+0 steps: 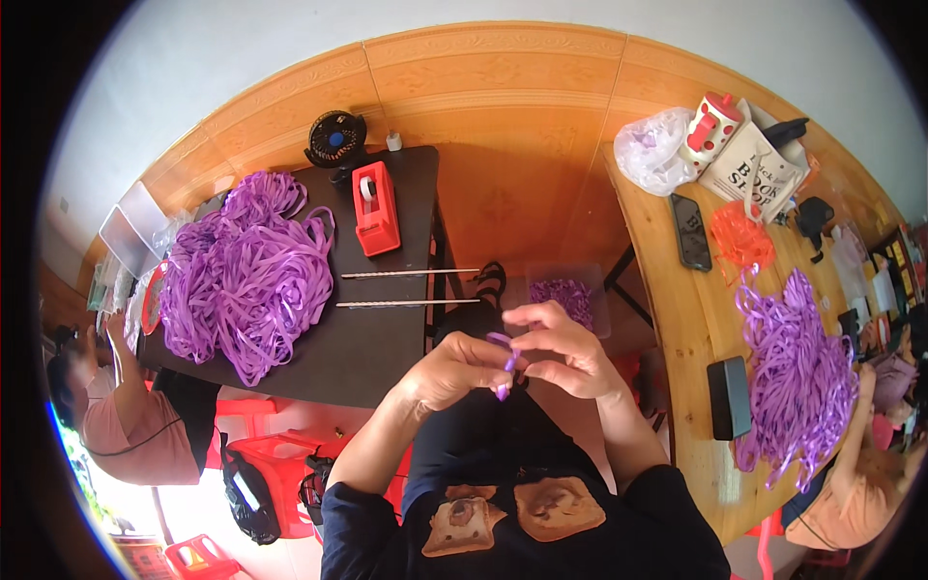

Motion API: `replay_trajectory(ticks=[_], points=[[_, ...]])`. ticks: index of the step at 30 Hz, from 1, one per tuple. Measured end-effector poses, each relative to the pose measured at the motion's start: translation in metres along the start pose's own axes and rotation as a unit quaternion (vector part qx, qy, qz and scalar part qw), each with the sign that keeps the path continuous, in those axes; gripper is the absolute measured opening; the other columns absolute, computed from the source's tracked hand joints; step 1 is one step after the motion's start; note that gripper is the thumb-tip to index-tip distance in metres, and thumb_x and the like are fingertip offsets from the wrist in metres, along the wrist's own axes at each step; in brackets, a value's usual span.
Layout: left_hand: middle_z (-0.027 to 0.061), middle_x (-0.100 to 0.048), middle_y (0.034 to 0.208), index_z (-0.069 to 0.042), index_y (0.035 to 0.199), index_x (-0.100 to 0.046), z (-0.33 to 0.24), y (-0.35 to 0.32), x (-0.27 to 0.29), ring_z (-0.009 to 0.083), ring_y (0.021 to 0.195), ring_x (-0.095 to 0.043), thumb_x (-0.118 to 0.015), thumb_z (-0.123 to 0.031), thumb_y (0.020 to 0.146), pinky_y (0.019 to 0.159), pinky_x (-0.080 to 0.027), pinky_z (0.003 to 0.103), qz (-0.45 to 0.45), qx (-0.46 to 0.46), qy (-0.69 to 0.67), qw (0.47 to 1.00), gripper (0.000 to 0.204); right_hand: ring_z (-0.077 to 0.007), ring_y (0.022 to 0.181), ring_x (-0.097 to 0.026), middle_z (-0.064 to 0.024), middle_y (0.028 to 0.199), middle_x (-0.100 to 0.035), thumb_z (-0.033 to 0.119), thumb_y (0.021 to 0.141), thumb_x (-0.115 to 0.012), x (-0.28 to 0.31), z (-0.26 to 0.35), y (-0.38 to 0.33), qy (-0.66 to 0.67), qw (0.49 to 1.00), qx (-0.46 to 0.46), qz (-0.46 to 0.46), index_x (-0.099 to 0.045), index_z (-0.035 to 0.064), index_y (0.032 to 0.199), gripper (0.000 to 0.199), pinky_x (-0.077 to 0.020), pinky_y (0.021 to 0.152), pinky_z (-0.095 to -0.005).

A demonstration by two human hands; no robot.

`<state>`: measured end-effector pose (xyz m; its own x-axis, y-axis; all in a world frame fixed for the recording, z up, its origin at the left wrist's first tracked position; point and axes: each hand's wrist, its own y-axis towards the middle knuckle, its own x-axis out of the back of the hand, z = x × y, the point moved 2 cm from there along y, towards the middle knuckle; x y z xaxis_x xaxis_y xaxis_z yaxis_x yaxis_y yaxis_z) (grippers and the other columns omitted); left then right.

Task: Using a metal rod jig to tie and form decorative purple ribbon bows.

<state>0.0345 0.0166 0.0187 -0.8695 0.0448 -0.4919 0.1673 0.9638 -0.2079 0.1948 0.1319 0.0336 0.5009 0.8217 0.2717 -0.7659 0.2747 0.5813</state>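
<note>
Over my lap, my left hand (449, 372) is closed in a pinch on a short purple ribbon (510, 363), which bends into a small loop at the fingertips. My right hand (565, 350) faces it from the right, fingers apart and curved around the loop. Its fingertips come very close to the ribbon; whether they touch it is hard to see. A large heap of purple ribbon (251, 280) lies on the dark table to the left. Another purple ribbon bundle (797, 377) rests on the wooden table at the right.
Two thin rods (406, 304) reach past the dark table's edge, near a red tape dispenser (377, 213) and a small black fan (336, 140). A clear bin (565, 295) with purple pieces stands below. The wooden table holds a phone (690, 232) and dark box (728, 398). People sit at both sides.
</note>
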Motion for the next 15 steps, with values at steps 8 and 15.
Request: replay_trajectory(ticks=[8,15], points=[[0.0111,-0.067,0.083,0.008,0.097,-0.067,0.021,-0.002,0.009,0.0146,0.075,-0.062,-0.069,0.000,0.081,0.072,-0.051,0.026,0.022,0.037,-0.047,0.998,0.018,-0.0188,0.074,-0.058,-0.0072,0.084,-0.058,-0.002,0.073,-0.073,-0.011,-0.011,-0.003,0.047,0.997,-0.021,0.061,-0.066,0.0018,0.089,0.017,-0.0456,0.062,-0.0283],[0.0081,-0.066,0.076,0.007,0.091,-0.068,0.030,0.000,0.017,0.0117,0.069,-0.060,-0.068,-0.003,0.083,0.065,-0.048,0.023,0.025,0.032,0.003,0.999,0.013,-0.0231,0.071,-0.056,-0.0082,0.077,-0.057,-0.005,0.073,-0.068,-0.017,-0.005,-0.008,-0.004,1.000,0.001,0.021,-0.062,0.0006,0.083,0.013,-0.0439,0.060,-0.0314]])
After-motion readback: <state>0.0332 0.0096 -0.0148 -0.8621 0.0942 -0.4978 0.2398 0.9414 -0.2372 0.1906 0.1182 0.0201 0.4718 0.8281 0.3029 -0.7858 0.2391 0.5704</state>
